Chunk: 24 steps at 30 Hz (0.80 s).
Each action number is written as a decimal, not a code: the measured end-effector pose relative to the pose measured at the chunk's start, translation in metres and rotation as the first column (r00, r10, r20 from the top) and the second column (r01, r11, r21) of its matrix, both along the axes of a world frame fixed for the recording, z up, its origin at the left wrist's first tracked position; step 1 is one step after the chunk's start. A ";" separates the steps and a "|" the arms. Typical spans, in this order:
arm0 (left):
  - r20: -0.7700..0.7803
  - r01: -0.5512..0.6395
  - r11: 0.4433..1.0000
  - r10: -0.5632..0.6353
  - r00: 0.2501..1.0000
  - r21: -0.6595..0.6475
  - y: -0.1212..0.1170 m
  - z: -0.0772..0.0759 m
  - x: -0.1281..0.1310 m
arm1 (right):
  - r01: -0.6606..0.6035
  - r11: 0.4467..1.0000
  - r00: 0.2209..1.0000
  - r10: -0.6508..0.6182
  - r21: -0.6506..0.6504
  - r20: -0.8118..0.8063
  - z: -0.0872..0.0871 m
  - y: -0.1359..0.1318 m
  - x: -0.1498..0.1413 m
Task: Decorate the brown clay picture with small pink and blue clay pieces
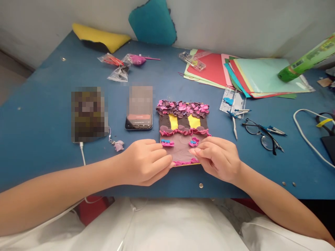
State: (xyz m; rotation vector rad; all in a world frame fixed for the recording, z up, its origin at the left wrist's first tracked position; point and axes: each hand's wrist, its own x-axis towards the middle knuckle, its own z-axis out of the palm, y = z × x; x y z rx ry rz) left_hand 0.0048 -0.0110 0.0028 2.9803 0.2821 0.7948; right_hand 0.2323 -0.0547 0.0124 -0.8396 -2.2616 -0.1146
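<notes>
A clay picture of a house point(180, 150) lies flat near the table's front edge. Its roof is covered in purple and pink petals, above dark walls with yellow panels and a mauve lower part. My left hand point(146, 162) rests at the lower left edge of the picture, fingers curled, and anything inside them is hidden. On the right side, my right hand point(218, 157) has thumb and forefinger pinched together over the mauve area, just below a pink clay piece with blue bits point(194, 142). A similar pink and blue piece point(167, 143) sits beside my left fingers.
Left of the picture are a phone point(138, 122), a pixelated device with a white cable point(81, 150) and a pink charm point(119, 145). To the right lie eyeglasses point(252, 128) and compasses point(234, 125). Coloured paper point(264, 75) and a green bottle point(293, 69) stand behind.
</notes>
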 end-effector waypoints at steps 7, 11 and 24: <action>0.012 -0.013 0.999 0.012 1.000 0.047 0.002 0.003 0.001 | 0.006 1.000 1.000 -0.006 -0.013 0.028 0.002 -0.004 -0.002; 0.013 -0.006 0.999 0.005 1.000 0.045 0.002 0.002 0.001 | 0.010 1.000 0.998 -0.010 -0.005 0.062 0.004 -0.004 -0.002; 0.064 -0.015 0.998 0.012 0.998 0.054 0.003 0.000 0.001 | -0.087 0.986 0.996 0.090 -0.143 0.012 -0.001 -0.004 -0.001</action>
